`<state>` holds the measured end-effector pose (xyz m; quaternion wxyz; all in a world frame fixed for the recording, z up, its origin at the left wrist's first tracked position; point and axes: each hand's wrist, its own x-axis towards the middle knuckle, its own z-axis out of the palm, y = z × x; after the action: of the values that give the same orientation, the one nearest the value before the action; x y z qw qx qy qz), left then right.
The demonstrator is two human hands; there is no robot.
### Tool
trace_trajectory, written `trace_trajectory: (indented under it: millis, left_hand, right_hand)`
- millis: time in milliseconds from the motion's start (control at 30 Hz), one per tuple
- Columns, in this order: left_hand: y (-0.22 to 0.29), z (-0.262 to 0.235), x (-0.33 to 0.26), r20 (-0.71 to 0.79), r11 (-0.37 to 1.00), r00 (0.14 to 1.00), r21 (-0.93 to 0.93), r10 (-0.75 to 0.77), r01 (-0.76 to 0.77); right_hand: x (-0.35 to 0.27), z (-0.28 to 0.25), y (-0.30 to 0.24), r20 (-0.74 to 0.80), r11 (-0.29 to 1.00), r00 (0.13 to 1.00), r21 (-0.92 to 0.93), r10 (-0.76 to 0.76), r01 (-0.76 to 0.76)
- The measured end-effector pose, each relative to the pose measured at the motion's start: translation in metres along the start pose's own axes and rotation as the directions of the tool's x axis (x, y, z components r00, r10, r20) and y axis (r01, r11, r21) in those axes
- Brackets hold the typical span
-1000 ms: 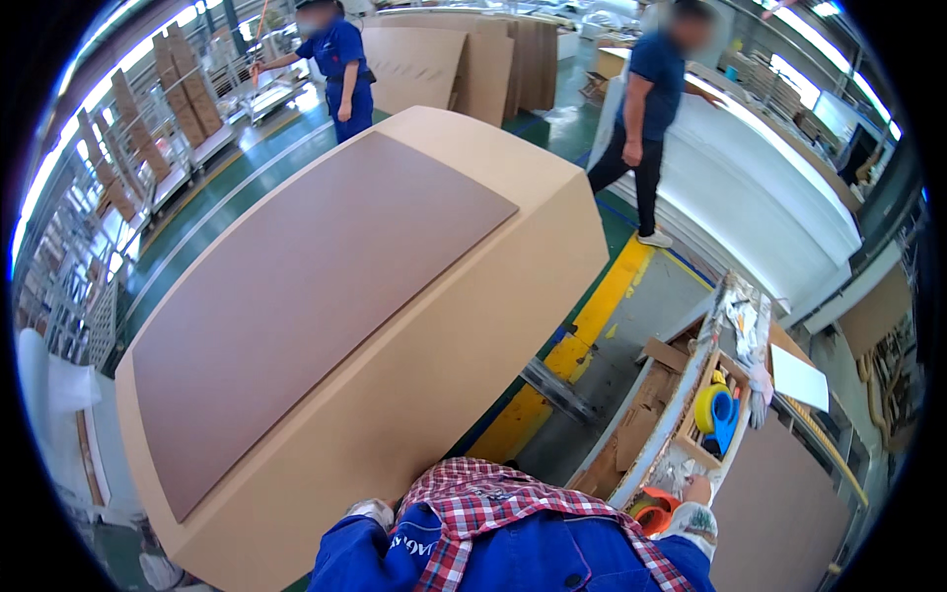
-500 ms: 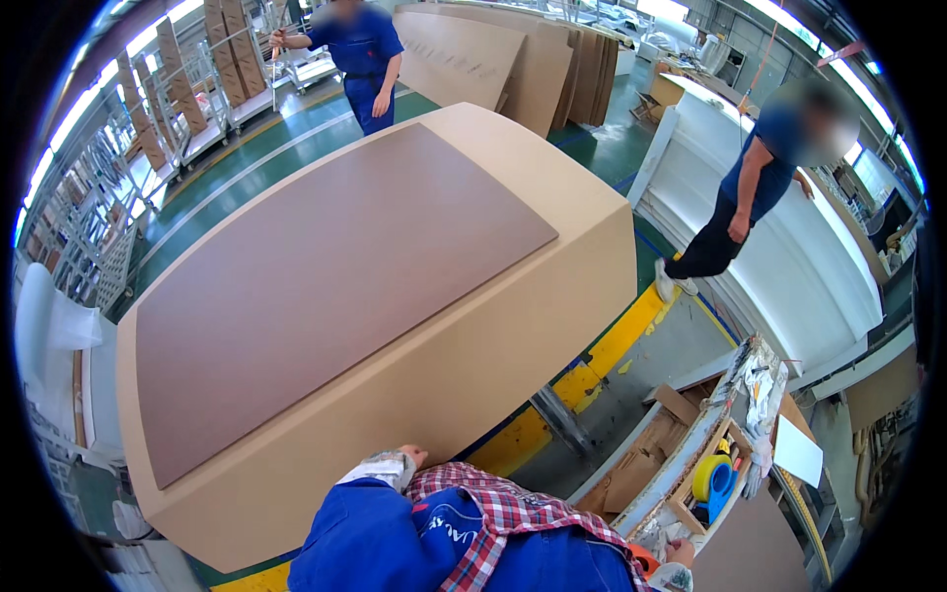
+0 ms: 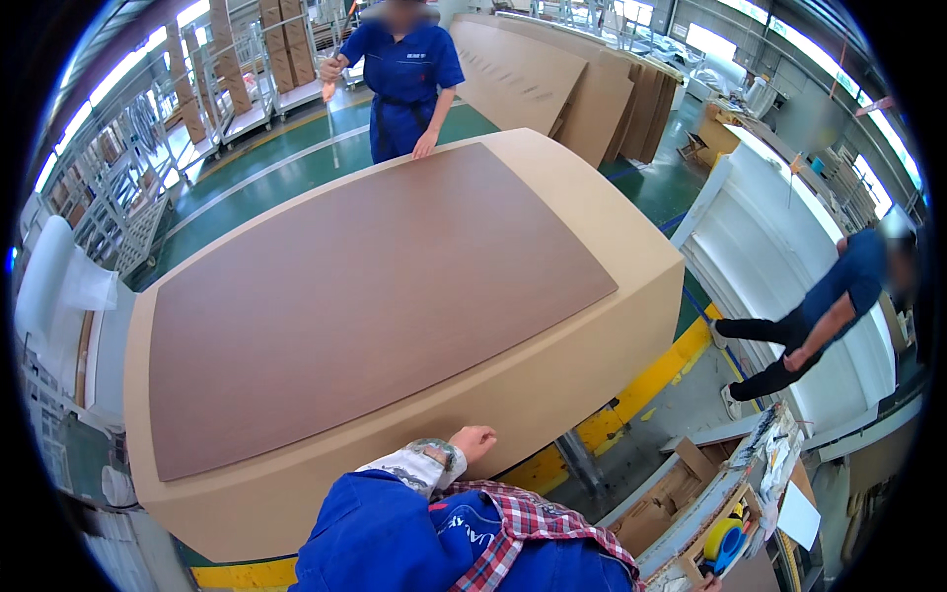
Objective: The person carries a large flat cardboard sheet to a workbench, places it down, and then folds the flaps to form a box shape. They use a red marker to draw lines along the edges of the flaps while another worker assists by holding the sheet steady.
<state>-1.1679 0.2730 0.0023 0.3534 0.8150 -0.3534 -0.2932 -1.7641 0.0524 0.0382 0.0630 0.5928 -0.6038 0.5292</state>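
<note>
A large brown panel [image 3: 375,306] lies flat on a bigger tan board stack [image 3: 552,340] in front of me. My left hand [image 3: 475,442] is at the near side of the tan stack, its fingers loosely curled together with nothing visible in them. Only a sliver of my right hand [image 3: 708,584] shows at the bottom edge, beside a wooden tool tray [image 3: 681,572]; its fingers are hidden. Close to that hand are a yellow tape roll [image 3: 718,538] and a blue tape roll [image 3: 730,553].
Across the panel stands a co-worker [image 3: 409,79], one hand at its far edge, the other raised with a small tool. Another person [image 3: 838,306] is at the right by a long white trough-like structure [image 3: 789,276]. Boards [image 3: 523,69] lean behind; racks [image 3: 227,69] stand far left.
My view has shifted. My left hand has reached further out; my right hand has mostly left the picture. The far co-worker has come to the panel's edge; the person at right has walked nearer.
</note>
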Motion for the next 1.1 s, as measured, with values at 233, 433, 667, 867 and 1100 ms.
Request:
trace_trajectory:
  millis: [233, 433, 667, 867, 1100]
  left_hand:
    - [0.013, -0.058, 0.039, -0.251, 0.969, 0.943, 0.173, 0.219, -0.179]
    - [-0.009, -0.101, 0.061, -0.434, 0.946, 0.852, 0.258, 0.295, -0.196]
    - [-0.074, -0.132, 0.084, -0.608, 0.918, 0.78, 0.377, 0.148, 0.12]
    - [-0.089, -0.127, 0.119, -0.769, 0.829, 0.638, 0.336, -0.033, 0.448]
    - [-0.065, -0.117, 0.132, -0.797, 0.681, 0.592, 0.368, -0.119, 0.632]
  right_hand:
    - [-0.017, 0.104, -0.192, 0.5, 0.923, 0.858, 0.262, 0.119, -0.281]
    - [-0.055, 0.178, -0.326, 0.866, 0.537, 0.462, 0.302, 0.191, -0.788]
    - [-0.076, 0.272, -0.415, 0.99, 0.303, -0.077, -0.038, -0.12, -0.952]
    - [-0.063, 0.351, -0.448, 0.927, 0.112, -0.201, -0.174, -0.318, -0.978]
    - [-0.058, 0.423, -0.44, 0.96, 0.047, -0.231, -0.226, -0.161, -0.973]
